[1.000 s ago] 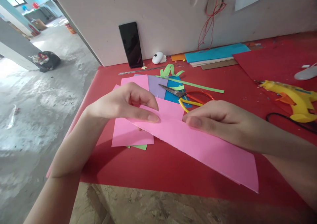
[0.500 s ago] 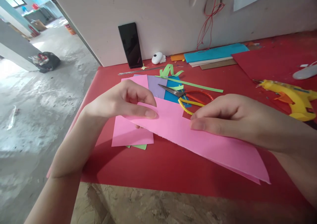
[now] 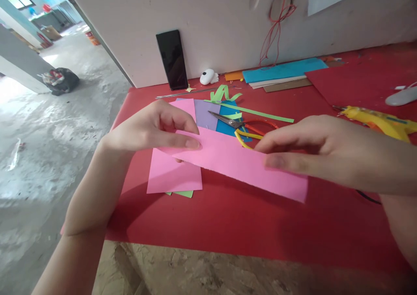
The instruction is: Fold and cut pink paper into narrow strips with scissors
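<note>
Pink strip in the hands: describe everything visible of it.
The pink strip is a long, narrow band of plain, matte paper, flat as far as shows, its near edge slightly rough. It is held above the red table, slanting down from left to right in the picture. The left hand pinches its left end, thumb on top. The right hand pinches it near the right end, which juts out free. It hides part of a pink sheet lying below.

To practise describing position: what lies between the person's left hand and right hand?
In the head view, the pink paper strip spans the gap, pinched by the left hand and the right hand; scissors lie just behind it.
</note>
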Demonstrator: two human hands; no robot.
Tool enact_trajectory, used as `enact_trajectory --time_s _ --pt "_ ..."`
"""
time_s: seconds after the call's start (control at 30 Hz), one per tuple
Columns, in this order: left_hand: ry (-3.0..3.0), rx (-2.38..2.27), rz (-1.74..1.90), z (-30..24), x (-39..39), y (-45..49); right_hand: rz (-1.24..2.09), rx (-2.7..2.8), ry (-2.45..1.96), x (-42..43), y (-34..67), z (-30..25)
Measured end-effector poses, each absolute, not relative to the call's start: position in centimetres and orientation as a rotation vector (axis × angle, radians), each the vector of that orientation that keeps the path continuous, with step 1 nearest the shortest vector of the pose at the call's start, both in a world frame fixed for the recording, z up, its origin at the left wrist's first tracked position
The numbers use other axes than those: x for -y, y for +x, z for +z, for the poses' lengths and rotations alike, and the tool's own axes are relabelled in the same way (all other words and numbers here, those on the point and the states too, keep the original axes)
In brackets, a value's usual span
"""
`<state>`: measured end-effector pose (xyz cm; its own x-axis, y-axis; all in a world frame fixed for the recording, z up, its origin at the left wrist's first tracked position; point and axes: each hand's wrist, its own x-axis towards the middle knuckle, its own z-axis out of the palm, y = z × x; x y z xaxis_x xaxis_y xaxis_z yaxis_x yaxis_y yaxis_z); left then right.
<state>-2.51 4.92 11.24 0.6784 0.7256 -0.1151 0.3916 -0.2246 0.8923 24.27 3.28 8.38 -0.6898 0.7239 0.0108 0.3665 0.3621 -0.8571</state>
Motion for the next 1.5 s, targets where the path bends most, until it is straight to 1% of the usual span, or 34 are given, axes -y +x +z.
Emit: enact_trajectory --time_s 0.2,0.3,0.37,0.5,0.77,0.93,1.13,1.23,1.33,1.5 --pt "2.181 -0.977 0.433 11.1 -3.3 -1.4 0.831 2.4 -1.173 -3.4 25.1 7.9" --pt "2.438 -0.95 0.424 10.3 -2.2 -0.2 0.574 2.519 -1.175 -3.1 24.5 7.1" --pt "2.587 -1.013 0.411 9.7 -1.5 0.4 0.441 2.493 -1.131 -2.5 23.9 6.9" --pt "2.702 -1.01 0.488 8.8 -0.5 1.3 0.466 2.301 -1.046 -1.1 22.2 7.5" --pt "2.795 -1.094 0.64 8.0 0.3 1.8 0.464 2.229 -0.98 -0.2 21.0 7.6" --pt "2.91 -1.219 0.657 7.9 0.8 1.9 0.494 2.172 -0.962 0.0 20.6 7.4" --pt "2.97 -1.289 0.722 7.6 0.6 1.8 0.41 2.149 -0.967 0.2 20.8 7.4" --pt "2.974 -1.311 0.775 7.9 0.5 1.6 0.302 2.137 -0.998 0.0 21.3 7.8" --pt "2.943 -1.369 0.746 8.2 0.6 1.4 0.223 2.131 -1.003 -0.3 21.8 8.1" --pt "2.977 -1.248 0.739 8.1 1.0 1.4 0.227 2.203 -0.948 -0.3 21.6 7.8"
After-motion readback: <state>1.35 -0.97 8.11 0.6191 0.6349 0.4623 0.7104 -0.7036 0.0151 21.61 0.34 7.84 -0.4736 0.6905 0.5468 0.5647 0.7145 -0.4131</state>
